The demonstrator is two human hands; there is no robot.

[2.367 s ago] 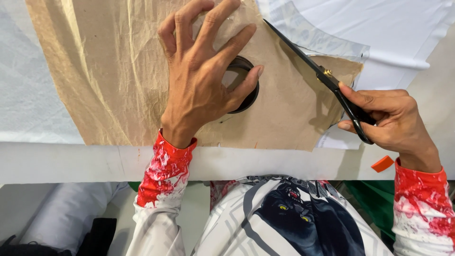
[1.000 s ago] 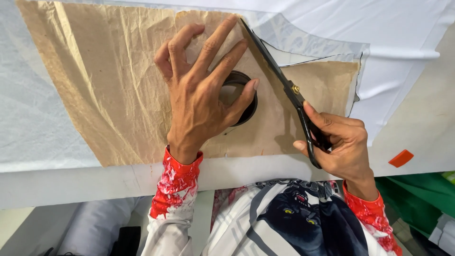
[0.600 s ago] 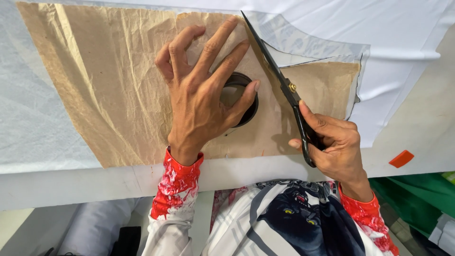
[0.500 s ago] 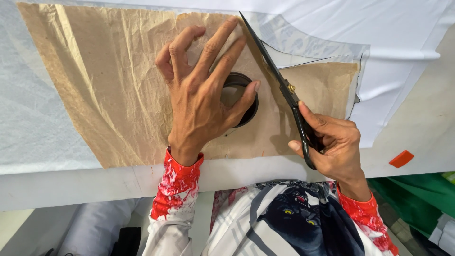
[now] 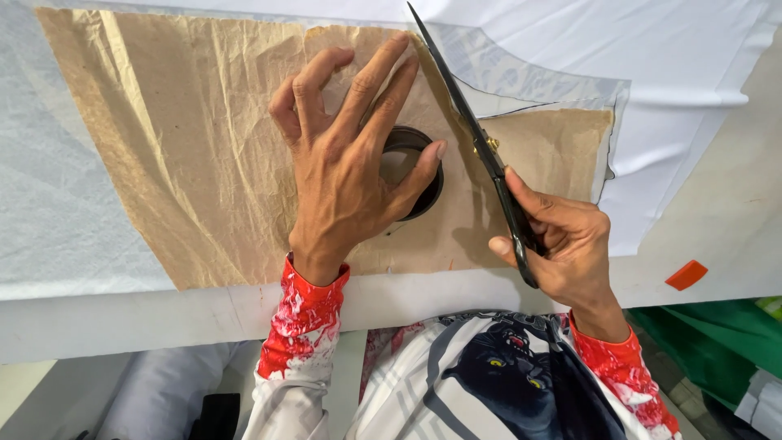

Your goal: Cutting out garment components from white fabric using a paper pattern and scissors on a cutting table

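Observation:
My left hand (image 5: pixel 346 167) presses flat on a crumpled brown paper pattern (image 5: pixel 195 138) with fingers spread, its thumb resting on a dark round weight (image 5: pixel 417 173) that sits on the paper. My right hand (image 5: pixel 562 240) grips the handles of long black scissors (image 5: pixel 468 130). The blades point up and away along the curved right edge of the paper, over white fabric (image 5: pixel 619 49) that lies under the pattern. A drawn curve shows on the fabric just right of the blades.
The white table edge (image 5: pixel 163 314) runs across below the paper. A small orange piece (image 5: pixel 686 275) lies at the table's right edge. Green cloth (image 5: pixel 717 342) hangs below at the right. Pale fabric (image 5: pixel 49 187) covers the table's left side.
My right hand has moved left and up with the scissors, from the paper's right corner to its curved edge. The blades now reach further up. My left hand stays on the paper and weight.

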